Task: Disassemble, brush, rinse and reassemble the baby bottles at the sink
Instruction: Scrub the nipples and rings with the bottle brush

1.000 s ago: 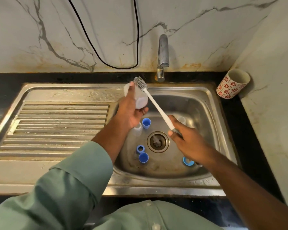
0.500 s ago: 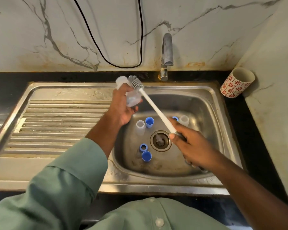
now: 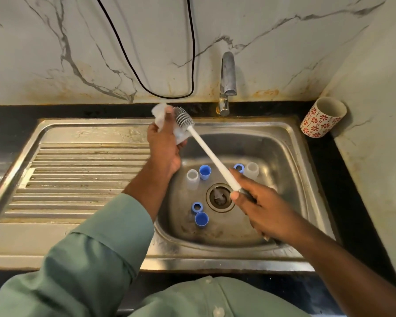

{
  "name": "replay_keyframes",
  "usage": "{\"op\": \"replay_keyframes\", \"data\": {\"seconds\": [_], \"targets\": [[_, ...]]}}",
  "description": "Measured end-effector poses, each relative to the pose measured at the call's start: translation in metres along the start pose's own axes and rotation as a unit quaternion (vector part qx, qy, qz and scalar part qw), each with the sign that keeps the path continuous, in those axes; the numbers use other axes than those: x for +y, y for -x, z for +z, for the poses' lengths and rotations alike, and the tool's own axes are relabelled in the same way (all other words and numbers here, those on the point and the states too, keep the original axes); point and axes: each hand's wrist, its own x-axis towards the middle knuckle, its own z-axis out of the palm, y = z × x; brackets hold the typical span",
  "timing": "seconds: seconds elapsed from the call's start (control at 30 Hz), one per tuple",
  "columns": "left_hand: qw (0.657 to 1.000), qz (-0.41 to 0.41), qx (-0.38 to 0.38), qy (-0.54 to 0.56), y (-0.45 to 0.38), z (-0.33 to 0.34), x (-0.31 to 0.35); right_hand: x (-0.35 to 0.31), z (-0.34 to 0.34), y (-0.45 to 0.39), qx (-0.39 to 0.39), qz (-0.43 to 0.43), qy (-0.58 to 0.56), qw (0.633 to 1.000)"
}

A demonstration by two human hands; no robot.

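The left hand grips a clear baby bottle above the back left corner of the sink basin, fingers curled round its body, while the right hand grips the lower end of a white-handled bottle brush, thumb laid along the handle. The brush's grey bristle head lies against the bottle's side, just beside the left fingers — whether it touches the bottle's mouth cannot be told, as the bottle is blurred. Down in the steel basin, round the drain, lie loose parts: a clear bottle body standing just beside a blue cap on the left, a blue ring next to another clear bottle body at the back right, and a second blue ring just behind a second blue cap at the front. The ribbed draining board runs off to the left. A steel tap rises behind the basin against the marble-veined wall, where a black cable hangs in a loop. At the right, on the dark counter, a white cup with a red flower pattern leans against the side wall — no writing or brand can be read on anything here. Both forearms reach in from below, the left in a green sleeve
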Motion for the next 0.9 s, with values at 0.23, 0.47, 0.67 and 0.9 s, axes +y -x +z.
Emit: {"op": "replay_keyframes", "data": {"seconds": [0.23,0.47,0.67,0.9], "targets": [[1.0,0.01,-0.004,0.021,-0.006,-0.004,0.005,0.003,-0.002,0.001,0.011,0.008,0.0,1.0],[0.998,-0.02,-0.012,0.054,-0.007,-0.008,-0.003,0.007,-0.006,-0.009,0.005,0.031,0.009,0.999],[0.993,-0.09,-0.062,0.037,0.004,-0.004,-0.012,0.011,-0.005,-0.019,0.041,0.047,0.021,0.998],[0.99,-0.093,-0.097,-0.041,0.002,0.0,-0.013,0.014,-0.007,-0.017,0.04,0.044,0.056,0.997]]}}
